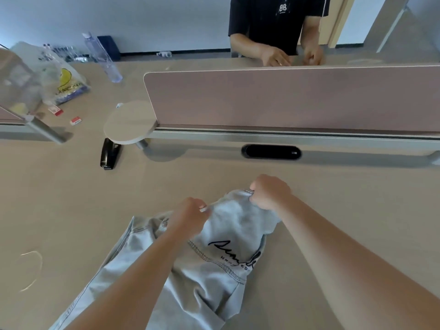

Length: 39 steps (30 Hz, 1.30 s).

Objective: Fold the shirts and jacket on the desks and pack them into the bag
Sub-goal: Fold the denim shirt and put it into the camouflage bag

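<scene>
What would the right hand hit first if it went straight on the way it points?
Beyond the jacket edge it grips, the right hand has bare desk, then likely the grey rail under the pink divider; depth is unclear.

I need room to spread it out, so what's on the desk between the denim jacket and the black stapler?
Nothing. In the head view, the desk between the denim jacket and the stapler is bare.

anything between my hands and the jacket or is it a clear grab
Nothing visible stands between them: the left hand and right hand both grip the jacket at its far edge, on the desk.
</scene>
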{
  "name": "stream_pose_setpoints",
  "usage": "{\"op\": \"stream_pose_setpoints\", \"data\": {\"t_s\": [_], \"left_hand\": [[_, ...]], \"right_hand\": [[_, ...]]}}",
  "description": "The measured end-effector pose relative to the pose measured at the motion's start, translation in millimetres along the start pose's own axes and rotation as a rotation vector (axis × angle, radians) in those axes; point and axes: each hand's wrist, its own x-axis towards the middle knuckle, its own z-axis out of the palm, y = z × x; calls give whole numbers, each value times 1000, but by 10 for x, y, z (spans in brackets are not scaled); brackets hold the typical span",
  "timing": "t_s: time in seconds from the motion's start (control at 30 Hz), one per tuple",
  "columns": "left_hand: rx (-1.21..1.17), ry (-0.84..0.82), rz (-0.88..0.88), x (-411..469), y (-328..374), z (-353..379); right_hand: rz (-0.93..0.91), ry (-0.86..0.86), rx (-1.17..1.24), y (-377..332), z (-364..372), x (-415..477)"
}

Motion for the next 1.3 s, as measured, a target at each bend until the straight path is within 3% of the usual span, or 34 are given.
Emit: {"op": "stream_pose_setpoints", "data": {"t_s": [0.1,0.23,0.47,0.63,0.77,0.87,0.97,1.07,1.13,1.2,1.3], "left_hand": [[201,-1,5,127,-117,79],[223,-95,-147,286,-308,144],[421,-203,-122,404,-322,245],[302,-135,-30,460,-116,123],[162,-46,60,499,254,87],[-29,-10,100,576,540,160],[-212,-9,200,584,813,276],[-257,-91,337,554,1102,456],[-162,-141,355,582,1257,567],[-31,-147,358,663,1381,627],[12,-191,337,862,1448,658]], "right_hand": [[-126,106,-100,-17,241,214],[-97,-59,-6,-47,373,425],[-129,10,23,-49,334,423],[-179,225,70,24,35,385],[-208,195,70,8,-11,392],[-116,237,157,168,30,323],[200,335,331,454,28,180],[436,240,481,719,137,52],[446,128,740,765,233,-26],[404,123,921,776,309,-57],[309,253,866,854,435,23]]}}
